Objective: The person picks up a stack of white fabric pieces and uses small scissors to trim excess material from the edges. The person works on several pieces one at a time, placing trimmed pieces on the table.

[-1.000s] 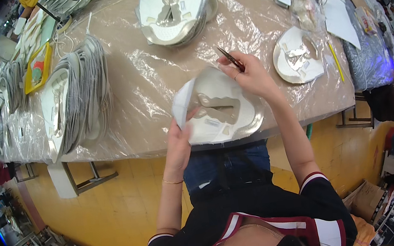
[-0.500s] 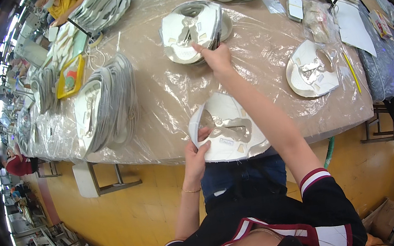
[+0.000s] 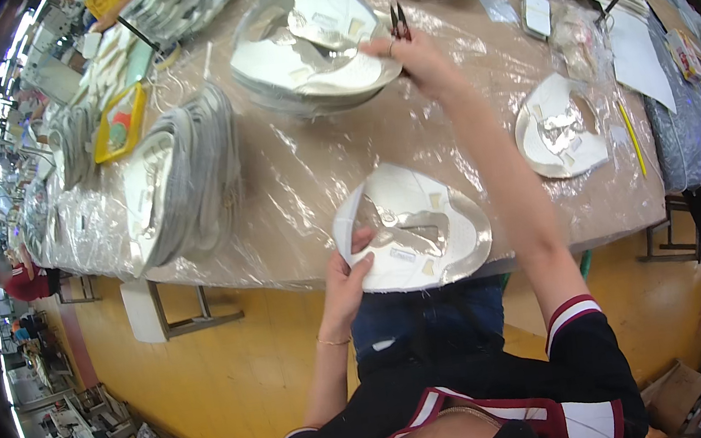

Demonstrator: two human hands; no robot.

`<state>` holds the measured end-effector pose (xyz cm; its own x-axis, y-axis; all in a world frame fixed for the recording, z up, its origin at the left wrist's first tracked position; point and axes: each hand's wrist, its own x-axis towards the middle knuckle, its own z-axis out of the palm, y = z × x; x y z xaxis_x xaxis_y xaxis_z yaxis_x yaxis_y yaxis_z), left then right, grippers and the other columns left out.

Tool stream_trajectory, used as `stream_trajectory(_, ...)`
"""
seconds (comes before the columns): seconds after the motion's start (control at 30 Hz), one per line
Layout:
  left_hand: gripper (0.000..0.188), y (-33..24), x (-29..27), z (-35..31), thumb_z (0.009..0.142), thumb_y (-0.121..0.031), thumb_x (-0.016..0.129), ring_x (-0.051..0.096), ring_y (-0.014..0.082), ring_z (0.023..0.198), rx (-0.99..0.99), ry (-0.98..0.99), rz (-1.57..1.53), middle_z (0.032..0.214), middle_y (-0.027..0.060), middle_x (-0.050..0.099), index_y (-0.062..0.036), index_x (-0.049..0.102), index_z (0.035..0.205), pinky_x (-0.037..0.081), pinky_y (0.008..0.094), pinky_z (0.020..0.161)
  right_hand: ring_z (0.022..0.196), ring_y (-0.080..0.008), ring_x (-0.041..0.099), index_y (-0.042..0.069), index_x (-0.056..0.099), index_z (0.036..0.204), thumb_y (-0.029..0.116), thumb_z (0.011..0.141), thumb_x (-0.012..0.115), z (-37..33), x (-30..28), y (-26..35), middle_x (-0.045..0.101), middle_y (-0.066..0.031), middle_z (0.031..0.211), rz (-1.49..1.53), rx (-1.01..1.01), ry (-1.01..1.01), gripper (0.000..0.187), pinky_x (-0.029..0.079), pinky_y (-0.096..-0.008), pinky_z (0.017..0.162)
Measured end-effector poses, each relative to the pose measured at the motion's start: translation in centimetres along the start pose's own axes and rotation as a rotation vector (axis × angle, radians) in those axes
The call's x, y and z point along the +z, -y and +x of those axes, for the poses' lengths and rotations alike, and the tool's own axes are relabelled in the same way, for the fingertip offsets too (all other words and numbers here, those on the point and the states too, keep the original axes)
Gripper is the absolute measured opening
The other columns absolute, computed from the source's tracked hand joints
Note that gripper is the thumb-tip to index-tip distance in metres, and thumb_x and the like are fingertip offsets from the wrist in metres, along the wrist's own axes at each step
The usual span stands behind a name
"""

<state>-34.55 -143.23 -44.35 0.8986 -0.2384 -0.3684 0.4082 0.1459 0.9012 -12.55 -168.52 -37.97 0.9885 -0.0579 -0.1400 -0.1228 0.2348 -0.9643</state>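
Near the table's front edge, my left hand (image 3: 348, 285) is closed on the rim of a white shoe upper (image 3: 466, 235) with shiny pale trim, thumb on top and fingers through its opening. Farther off, my right hand (image 3: 423, 61) has small dark thread snips (image 3: 399, 22) tucked in it, blades pointing away. Its thumb and fingertips also grip the edge of another white shoe upper (image 3: 261, 59), which is tilted and blurred. More uppers show beneath that one; whether they are lifted with it I cannot tell.
A tall stack of uppers (image 3: 197, 181) stands at the left beside a yellow tray (image 3: 139, 122). One loose upper (image 3: 564, 140) lies at the right near a yellow pencil-like stick (image 3: 630, 139). More piles line the far edge. Plastic film covers the table (image 3: 280, 219).
My right hand has moved right and slightly away, and the white upper at its fingertips has turned and looks larger. The snips' blades now show. My left hand keeps its hold, nearly still.
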Motion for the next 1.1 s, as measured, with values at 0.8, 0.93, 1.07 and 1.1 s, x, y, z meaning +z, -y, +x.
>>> stream_trajectory(0.8,0.036,-7.7,7.3,8.1,0.069,-0.027,0.081,0.056,0.0253,0.098,0.568,0.365,1.270,0.103,0.0061,0.062,-0.0069,0.059,0.089,0.035,0.0391,0.096,0.077,-0.0143,0.049,0.000,0.058,0.124,0.011,0.091,0.061,-25.5,-7.0,-4.1,0.051,-0.0071,0.092,-0.623,-0.059,-0.086,0.035,0.042,-0.0261,0.066)
stream_trajectory(0.93,0.029,-8.6,6.0,6.4,0.065,-0.019,0.084,0.055,0.0215,0.070,0.624,0.408,1.114,0.073,0.0008,0.063,-0.0077,0.060,0.078,0.038,0.0322,0.077,0.078,-0.0135,0.048,0.002,0.059,0.125,0.006,0.089,0.060,-26.5,-5.4,-3.1,0.052,-0.0066,0.096,-0.610,-0.085,0.023,0.036,0.040,-0.0249,0.068)
stream_trajectory(1.07,0.027,-8.7,5.7,5.1,0.066,-0.018,0.083,0.056,0.0210,0.065,0.773,0.474,1.007,0.069,0.0012,0.062,-0.0076,0.060,0.074,0.038,0.0321,0.076,0.075,-0.0173,0.050,0.003,0.061,0.122,0.008,0.085,0.064,-26.6,-3.7,-1.7,0.054,-0.0090,0.097,-0.801,-0.170,0.102,0.037,0.042,-0.0273,0.068)
stream_trajectory(1.1,0.026,-8.6,5.7,4.9,0.066,-0.018,0.082,0.056,0.0208,0.066,0.788,0.486,1.004,0.070,0.0013,0.063,-0.0075,0.060,0.074,0.038,0.0319,0.075,0.074,-0.0182,0.050,0.003,0.062,0.121,0.008,0.084,0.065,-26.6,-3.6,-1.2,0.054,-0.0094,0.097,-0.848,-0.178,0.122,0.037,0.043,-0.0281,0.068)
